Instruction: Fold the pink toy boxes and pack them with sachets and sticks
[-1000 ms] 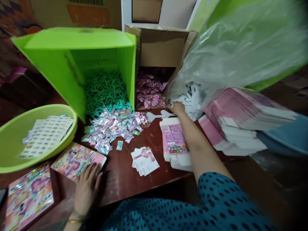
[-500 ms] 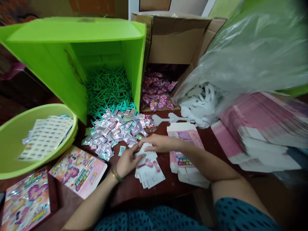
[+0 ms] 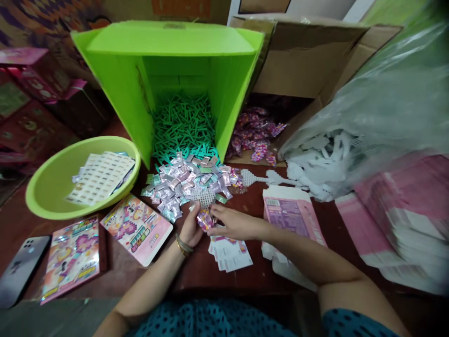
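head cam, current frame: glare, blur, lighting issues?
Head view: glints on the plastic bag and foil packets; head view: pink cartons at right blurred, small packet in the left hand lacking fine detail; head view: dim light, brown box shadowed inside, top right corner dark.

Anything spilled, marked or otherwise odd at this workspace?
Mainly the green bin: it lies on its side, with green sticks reaching its mouth and a loose heap of sachets in front. It looks spilled, though possibly set that way. A dark smear also marks its left inner wall.
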The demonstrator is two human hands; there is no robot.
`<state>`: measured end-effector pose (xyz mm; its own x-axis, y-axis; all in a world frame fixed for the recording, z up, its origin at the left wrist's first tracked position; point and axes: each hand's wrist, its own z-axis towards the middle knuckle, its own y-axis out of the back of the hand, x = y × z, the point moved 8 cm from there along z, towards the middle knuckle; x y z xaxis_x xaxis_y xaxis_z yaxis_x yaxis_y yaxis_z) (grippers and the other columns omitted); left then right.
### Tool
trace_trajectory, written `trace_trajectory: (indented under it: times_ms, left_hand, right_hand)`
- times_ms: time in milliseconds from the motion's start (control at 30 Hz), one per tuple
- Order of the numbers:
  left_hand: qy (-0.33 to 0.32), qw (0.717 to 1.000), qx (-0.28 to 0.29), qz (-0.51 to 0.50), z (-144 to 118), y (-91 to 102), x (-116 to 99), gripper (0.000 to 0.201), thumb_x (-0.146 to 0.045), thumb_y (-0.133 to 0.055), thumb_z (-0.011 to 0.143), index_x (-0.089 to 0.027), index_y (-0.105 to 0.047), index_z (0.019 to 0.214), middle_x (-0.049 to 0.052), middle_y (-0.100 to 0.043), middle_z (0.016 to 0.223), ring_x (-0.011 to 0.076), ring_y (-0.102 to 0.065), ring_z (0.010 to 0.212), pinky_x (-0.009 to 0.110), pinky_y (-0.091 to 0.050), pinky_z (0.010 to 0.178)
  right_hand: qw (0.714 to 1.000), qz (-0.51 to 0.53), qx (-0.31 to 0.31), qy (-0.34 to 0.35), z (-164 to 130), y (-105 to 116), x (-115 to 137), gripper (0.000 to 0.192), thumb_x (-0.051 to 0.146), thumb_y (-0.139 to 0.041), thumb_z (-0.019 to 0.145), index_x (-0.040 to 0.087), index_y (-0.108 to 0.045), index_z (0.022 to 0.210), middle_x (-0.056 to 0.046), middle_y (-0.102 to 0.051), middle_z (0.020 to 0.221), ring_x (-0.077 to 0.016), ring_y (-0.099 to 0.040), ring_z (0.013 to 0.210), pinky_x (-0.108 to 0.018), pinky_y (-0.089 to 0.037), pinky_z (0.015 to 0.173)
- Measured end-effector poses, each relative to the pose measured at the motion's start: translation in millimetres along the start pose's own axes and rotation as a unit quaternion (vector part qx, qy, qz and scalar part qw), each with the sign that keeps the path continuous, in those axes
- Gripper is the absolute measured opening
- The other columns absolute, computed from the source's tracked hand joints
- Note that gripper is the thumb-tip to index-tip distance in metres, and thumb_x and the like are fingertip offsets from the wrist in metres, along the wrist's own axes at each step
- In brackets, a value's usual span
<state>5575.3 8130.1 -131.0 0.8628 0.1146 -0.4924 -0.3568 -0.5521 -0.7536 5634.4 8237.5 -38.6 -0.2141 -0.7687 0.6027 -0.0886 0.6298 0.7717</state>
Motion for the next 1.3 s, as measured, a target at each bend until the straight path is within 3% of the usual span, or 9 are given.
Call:
trace_trajectory:
  times_ms: [100, 200, 300, 500, 767, 933, 1067, 1200, 1300]
  left_hand:
    - [0.075, 0.996, -0.036, -0.016, -3, 11.3, 10, 0.030, -0.036, -0.060, 0.098, -0.008, -0.069, 0.104, 0.012, -0.077, 0.085, 0.0196, -0.073, 0.071, 0.032, -0.060, 0.074]
    - [0.089, 0.995, -0.014, -0.035, -14, 17.6, 11, 0.034, -0.034, -0.063, 0.094, -0.004, -0.070, 0.109, 0.017, -0.078, 0.092, 0.0237, -0.076, 0.082, 0.037, -0.059, 0.087]
    - [0.082, 0.996, 0.008, -0.043, -29, 23.3, 9, 0.032, -0.015, -0.067, 0.083, -0.003, -0.071, 0.112, 0.018, -0.078, 0.103, 0.0238, -0.075, 0.091, 0.037, -0.056, 0.095]
    - [0.039, 0.999, -0.024, -0.011, -39, 34.2, -3, 0.031, -0.019, -0.068, 0.088, -0.003, -0.071, 0.115, 0.016, -0.078, 0.099, 0.0207, -0.074, 0.085, 0.033, -0.057, 0.086]
    - [-0.022, 0.999, -0.024, -0.023, -21, 15.6, -12, 0.042, -0.039, -0.089, 0.071, -0.010, -0.074, 0.098, 0.010, -0.078, 0.093, 0.0253, -0.074, 0.096, 0.037, -0.055, 0.094]
    - [-0.100, 0.991, -0.074, 0.038, -33, 18.1, -3, 0.035, -0.028, -0.089, 0.062, -0.011, -0.074, 0.089, 0.006, -0.077, 0.087, 0.0194, -0.073, 0.087, 0.030, -0.054, 0.086]
    - [-0.215, 0.964, -0.082, 0.130, -54, 9.0, -4, 0.037, -0.040, -0.086, 0.070, -0.017, -0.068, 0.093, 0.000, -0.072, 0.085, 0.0127, -0.066, 0.076, 0.025, -0.052, 0.077]
    - [-0.280, 0.889, -0.052, 0.358, -90, 6.6, -16, 0.050, -0.057, -0.071, 0.085, -0.018, -0.066, 0.115, 0.010, -0.074, 0.110, 0.0240, -0.069, 0.105, 0.035, -0.054, 0.095]
    - [-0.305, 0.706, -0.015, 0.639, -130, 21.8, -32, 0.075, -0.048, -0.078, 0.082, -0.020, -0.054, 0.147, 0.017, -0.050, 0.157, 0.0370, -0.038, 0.151, 0.052, -0.030, 0.124]
  right_hand:
    - [0.995, -0.035, -0.045, -0.080, 56, 17, -8, 0.051, 0.049, -0.038, 0.105, 0.016, -0.076, 0.098, -0.010, -0.074, 0.098, -0.0224, -0.065, 0.089, -0.032, -0.048, 0.081]
    - [0.951, -0.149, -0.230, -0.140, 133, 79, -34, 0.043, 0.017, -0.036, 0.102, 0.015, -0.067, 0.132, -0.017, -0.068, 0.129, -0.0275, -0.058, 0.118, -0.037, -0.044, 0.097]
    - [0.941, -0.185, -0.249, -0.138, 190, 107, -53, 0.055, 0.004, -0.036, 0.095, 0.015, -0.062, 0.141, -0.018, -0.061, 0.143, -0.0265, -0.053, 0.128, -0.036, -0.043, 0.102]
    - [0.936, -0.183, -0.270, -0.135, 162, 129, -61, 0.042, 0.010, -0.045, 0.093, 0.017, -0.074, 0.122, -0.013, -0.076, 0.113, -0.0254, -0.066, 0.106, -0.033, -0.048, 0.091]
    - [0.957, -0.117, -0.208, 0.167, -13, -53, 35, 0.040, 0.018, -0.042, 0.102, 0.015, -0.070, 0.131, -0.014, -0.075, 0.113, -0.0247, -0.067, 0.102, -0.042, -0.055, 0.096]
    - [0.951, 0.136, -0.266, 0.074, -50, -81, 29, 0.049, 0.034, -0.050, 0.101, 0.023, -0.055, 0.149, -0.014, -0.056, 0.150, -0.0298, -0.052, 0.138, -0.053, -0.048, 0.112]
    - [0.855, 0.438, -0.272, -0.050, -43, -113, 20, 0.072, 0.056, -0.064, 0.092, 0.025, -0.047, 0.154, -0.011, -0.064, 0.142, -0.0288, -0.061, 0.130, -0.047, -0.054, 0.108]
    - [0.777, 0.545, -0.304, -0.082, -42, -136, 26, 0.070, 0.059, -0.075, 0.081, 0.024, -0.061, 0.141, -0.009, -0.075, 0.122, -0.0268, -0.069, 0.113, -0.042, -0.057, 0.102]
    - [0.773, 0.562, -0.280, -0.089, -50, -137, 18, 0.067, 0.057, -0.081, 0.074, 0.023, -0.068, 0.131, -0.007, -0.076, 0.116, -0.0269, -0.070, 0.110, -0.043, -0.056, 0.102]
